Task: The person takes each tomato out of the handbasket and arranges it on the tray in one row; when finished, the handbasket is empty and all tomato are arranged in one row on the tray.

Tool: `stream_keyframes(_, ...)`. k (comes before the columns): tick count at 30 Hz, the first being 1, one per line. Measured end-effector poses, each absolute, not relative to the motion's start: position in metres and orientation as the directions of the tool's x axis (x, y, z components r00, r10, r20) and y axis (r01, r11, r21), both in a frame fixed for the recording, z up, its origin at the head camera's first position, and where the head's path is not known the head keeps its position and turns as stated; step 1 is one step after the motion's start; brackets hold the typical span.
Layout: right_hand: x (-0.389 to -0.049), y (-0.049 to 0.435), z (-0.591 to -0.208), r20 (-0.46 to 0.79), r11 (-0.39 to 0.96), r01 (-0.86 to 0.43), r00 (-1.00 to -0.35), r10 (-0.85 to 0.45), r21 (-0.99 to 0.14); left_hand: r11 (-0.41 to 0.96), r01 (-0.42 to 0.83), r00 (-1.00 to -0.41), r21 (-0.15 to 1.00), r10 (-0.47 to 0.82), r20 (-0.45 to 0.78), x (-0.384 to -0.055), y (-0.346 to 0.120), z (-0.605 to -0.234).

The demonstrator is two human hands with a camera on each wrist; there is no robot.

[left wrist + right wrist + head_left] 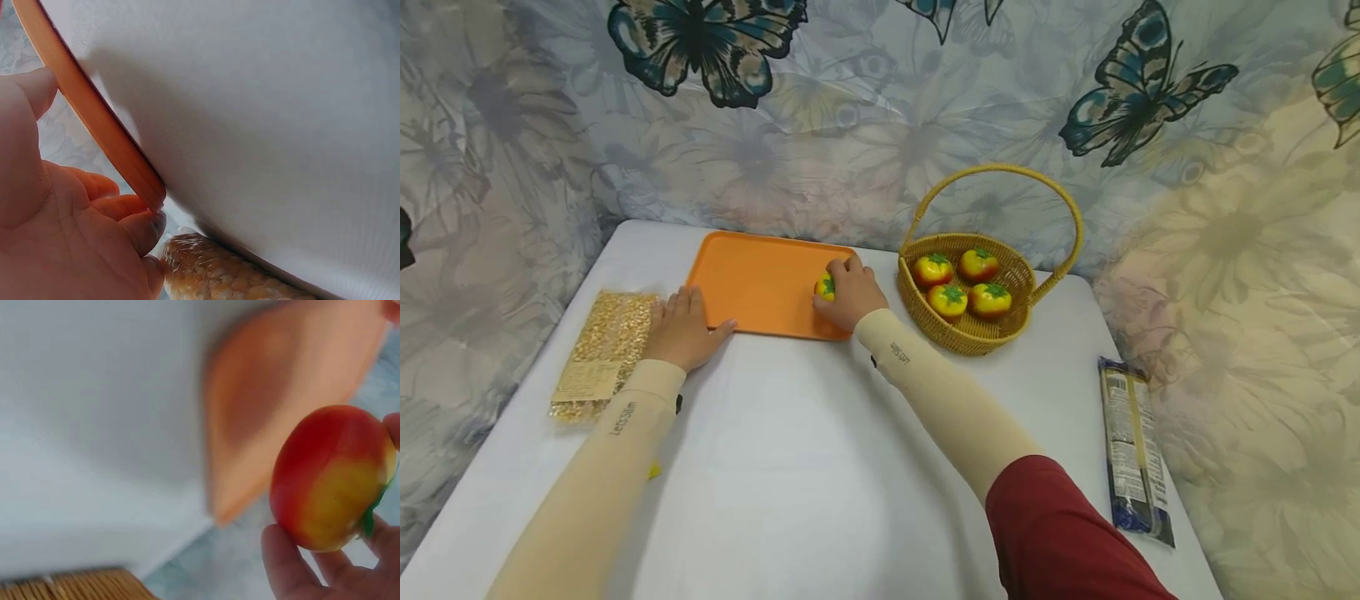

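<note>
My right hand [855, 296] grips a red and yellow persimmon [331, 481] with a green leafy top, over the right end of an orange tray [752, 283]. In the right wrist view the fingers curl round the fruit, which is raised above the tray. My left hand [683, 333] lies with its fingers extended at the tray's near left corner, the thumb along the front edge. Its outer side is close to a clear bag of yellow corn kernels [613, 333]. To the right of the tray stands a woven basket [955, 340] with several similar persimmons [947, 302] in it.
The basket's tall arched handle [1000, 168] rises above its rim. A dark, flat printed packet [1131, 450] lies by the table's right edge. A small yellow piece [655, 470] shows beside the left forearm. A butterfly-patterned cloth [865, 142] hangs behind the white table [820, 467].
</note>
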State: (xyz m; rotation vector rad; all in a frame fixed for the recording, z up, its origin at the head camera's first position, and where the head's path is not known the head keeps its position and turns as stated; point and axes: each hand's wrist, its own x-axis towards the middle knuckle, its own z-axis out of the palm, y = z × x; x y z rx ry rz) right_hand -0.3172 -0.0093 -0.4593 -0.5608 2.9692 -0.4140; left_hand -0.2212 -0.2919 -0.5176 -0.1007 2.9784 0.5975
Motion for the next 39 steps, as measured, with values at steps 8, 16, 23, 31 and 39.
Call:
stream_keyframes(8,-0.325,0.002,-0.490,0.016,0.910,-0.339,-0.938,-0.345,-0.239,0.928,-0.062,-0.993,0.367,-0.021,-0.114,-0.229,-0.272,-0.514)
stream_keyframes(16,-0.325,0.005,-0.502,0.055,0.926,-0.326,-0.945,-0.322,-0.191,0.927,-0.048,-0.993,0.373,-0.003,-0.121,-0.229,-0.266,-0.518)
stream_keyframes(23,-0.326,0.008,-0.508,0.000,0.935,-0.305,-0.951,-0.310,-0.179,0.927,-0.050,-0.991,0.372,-0.001,-0.131,-0.230,-0.266,-0.523)
stream_keyframes(31,-0.318,0.016,-0.487,0.064,0.915,-0.352,-0.936,-0.347,-0.198,0.914,-0.066,-0.992,0.400,-0.017,-0.127,-0.226,-0.276,-0.523)
stream_keyframes(39,-0.322,0.105,-0.422,0.296,0.786,-0.521,-0.850,-0.437,-0.335,0.908,-0.082,-0.990,0.410,-0.028,-0.137,-0.221,-0.286,-0.518)
